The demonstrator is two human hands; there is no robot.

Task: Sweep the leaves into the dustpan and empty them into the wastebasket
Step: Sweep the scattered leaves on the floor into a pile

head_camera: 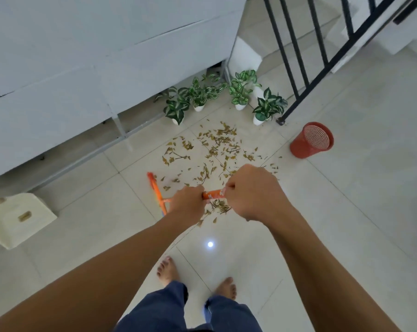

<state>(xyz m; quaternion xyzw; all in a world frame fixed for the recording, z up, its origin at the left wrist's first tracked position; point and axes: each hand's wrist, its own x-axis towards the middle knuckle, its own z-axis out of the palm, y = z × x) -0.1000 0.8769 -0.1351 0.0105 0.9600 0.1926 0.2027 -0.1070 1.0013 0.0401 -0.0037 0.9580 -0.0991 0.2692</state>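
Note:
Dry brown leaves lie scattered over the pale tiled floor in front of me, with a small clump just below my hands. An orange broom handle runs between both fists. My left hand and my right hand are both closed around it. The orange broom head rests on the floor to the left of my left hand, at the near left edge of the leaves. A red mesh wastebasket stands upright on the floor at the right. No dustpan is in view.
Several small potted plants in white pots line the far side of the leaves. A black stair railing rises at the back right. White shelving fills the left. A cream box sits at the near left. My bare feet stand below.

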